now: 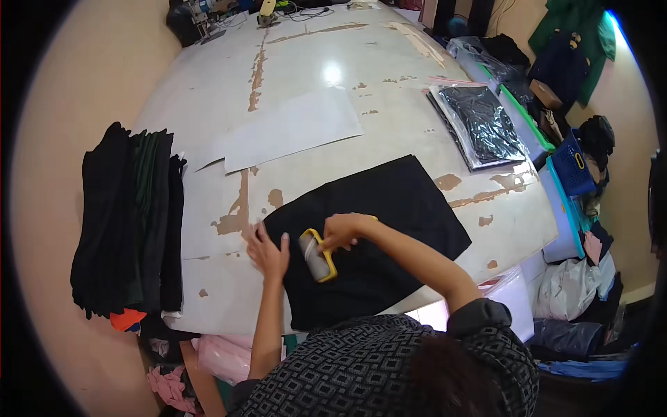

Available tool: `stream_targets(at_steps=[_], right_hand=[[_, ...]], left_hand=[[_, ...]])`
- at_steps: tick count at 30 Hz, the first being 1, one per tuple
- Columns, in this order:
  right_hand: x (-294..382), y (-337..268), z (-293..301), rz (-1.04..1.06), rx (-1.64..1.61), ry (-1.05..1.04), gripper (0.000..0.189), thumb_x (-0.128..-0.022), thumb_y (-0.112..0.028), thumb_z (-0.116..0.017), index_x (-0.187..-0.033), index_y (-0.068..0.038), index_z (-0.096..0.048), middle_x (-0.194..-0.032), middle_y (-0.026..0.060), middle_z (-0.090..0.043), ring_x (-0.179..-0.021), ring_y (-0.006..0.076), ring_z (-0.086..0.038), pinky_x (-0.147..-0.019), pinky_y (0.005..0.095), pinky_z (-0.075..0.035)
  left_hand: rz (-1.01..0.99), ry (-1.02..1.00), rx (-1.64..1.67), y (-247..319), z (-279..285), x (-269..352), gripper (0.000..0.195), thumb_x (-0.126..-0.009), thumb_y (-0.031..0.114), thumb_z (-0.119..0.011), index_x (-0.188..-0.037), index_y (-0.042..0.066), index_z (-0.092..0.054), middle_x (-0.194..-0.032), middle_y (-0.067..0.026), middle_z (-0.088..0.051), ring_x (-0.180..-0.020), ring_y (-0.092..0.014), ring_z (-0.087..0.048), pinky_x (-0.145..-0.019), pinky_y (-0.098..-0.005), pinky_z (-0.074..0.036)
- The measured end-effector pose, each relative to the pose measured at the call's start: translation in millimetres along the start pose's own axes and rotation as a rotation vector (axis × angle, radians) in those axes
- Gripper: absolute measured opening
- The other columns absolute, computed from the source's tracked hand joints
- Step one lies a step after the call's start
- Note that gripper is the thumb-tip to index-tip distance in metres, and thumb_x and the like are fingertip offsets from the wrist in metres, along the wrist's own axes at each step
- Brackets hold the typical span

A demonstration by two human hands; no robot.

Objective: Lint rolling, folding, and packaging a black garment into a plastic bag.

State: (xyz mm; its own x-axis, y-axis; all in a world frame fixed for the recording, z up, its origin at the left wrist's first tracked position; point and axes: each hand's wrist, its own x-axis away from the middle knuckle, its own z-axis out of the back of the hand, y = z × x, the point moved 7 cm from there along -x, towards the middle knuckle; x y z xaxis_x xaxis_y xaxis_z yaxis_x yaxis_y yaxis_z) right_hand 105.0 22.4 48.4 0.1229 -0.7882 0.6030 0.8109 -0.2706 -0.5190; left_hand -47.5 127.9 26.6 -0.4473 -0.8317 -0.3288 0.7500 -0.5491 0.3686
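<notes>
A folded black cloth or garment (375, 198) lies flat at the near side of the worn white table (307, 68). Over it, my right hand (341, 231) grips the yellow handle of a lint roller, whose pale grey roll (317, 256) rests on or just above the fabric. My left hand (268, 250) is spread at the cloth's left edge, with its fingertips slightly blurred and nothing held in it. The hidden part of the roller's handle runs under my right palm.
A tall stack of folded dark garments (127, 224) stands at the left. Plastic-bagged black garments (479, 125) lie at the right. A white paper sheet (297, 133) is beyond the cloth. Lidded bins and a blue basket (572, 164) line the right side. Machines (267, 13) stand at the far end.
</notes>
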Motion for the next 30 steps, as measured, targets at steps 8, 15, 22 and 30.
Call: stream_targets(at_steps=[8,15,22,30], right_hand=[[153.4,134.7,3.7,-0.383,-0.201,0.087,0.048,-0.079,-0.051,-0.055,-0.064,-0.007,-0.064,-0.048,0.0038,-0.054,-0.04,0.0116,-0.05,-0.04,0.0265,-0.04],[134.4,123.0,-12.2,-0.308,-0.327,0.187,0.042,-0.08,-0.048,-0.057,-0.067,-0.008,-0.064,-0.047,0.0021,-0.052,-0.041,0.0097,-0.05,-0.039,0.023,-0.039],[15.5,0.4,-29.0,-0.05,-0.404,0.331,0.047,-0.083,-0.047,-0.05,-0.072,-0.004,-0.065,-0.055,0.0077,-0.06,-0.048,0.018,-0.058,-0.05,0.0302,-0.046],[117.3,99.7,-34.1,-0.197,-0.552,0.17,0.043,-0.082,-0.045,-0.057,-0.063,-0.007,-0.061,-0.047,0.0009,-0.049,-0.039,0.0068,-0.045,-0.036,0.0223,-0.033]], left_hand=[[-0.111,-0.288,-0.052,18.9,-20.7,18.5,0.059,-0.083,0.048,-0.047,-0.132,0.017,-0.037,-0.142,-0.0174,-0.018,-0.132,-0.037,-0.008,-0.102,-0.0572,-0.008],[-0.158,-0.382,-0.091,19.9,-46.0,-37.8,0.058,-0.083,0.049,-0.045,-0.132,0.018,-0.037,-0.143,-0.0139,-0.019,-0.132,-0.036,-0.009,-0.098,-0.0636,-0.002],[-0.116,-0.248,-0.167,30.2,-58.6,-38.8,0.057,-0.086,0.048,-0.039,-0.133,0.017,-0.035,-0.142,-0.0129,-0.022,-0.13,-0.041,-0.012,-0.099,-0.0625,-0.01],[-0.103,-0.194,-0.165,0.2,-45.1,-54.0,0.053,-0.086,0.047,-0.041,-0.132,0.02,-0.038,-0.141,-0.0087,-0.025,-0.13,-0.038,-0.016,-0.101,-0.0579,-0.016]])
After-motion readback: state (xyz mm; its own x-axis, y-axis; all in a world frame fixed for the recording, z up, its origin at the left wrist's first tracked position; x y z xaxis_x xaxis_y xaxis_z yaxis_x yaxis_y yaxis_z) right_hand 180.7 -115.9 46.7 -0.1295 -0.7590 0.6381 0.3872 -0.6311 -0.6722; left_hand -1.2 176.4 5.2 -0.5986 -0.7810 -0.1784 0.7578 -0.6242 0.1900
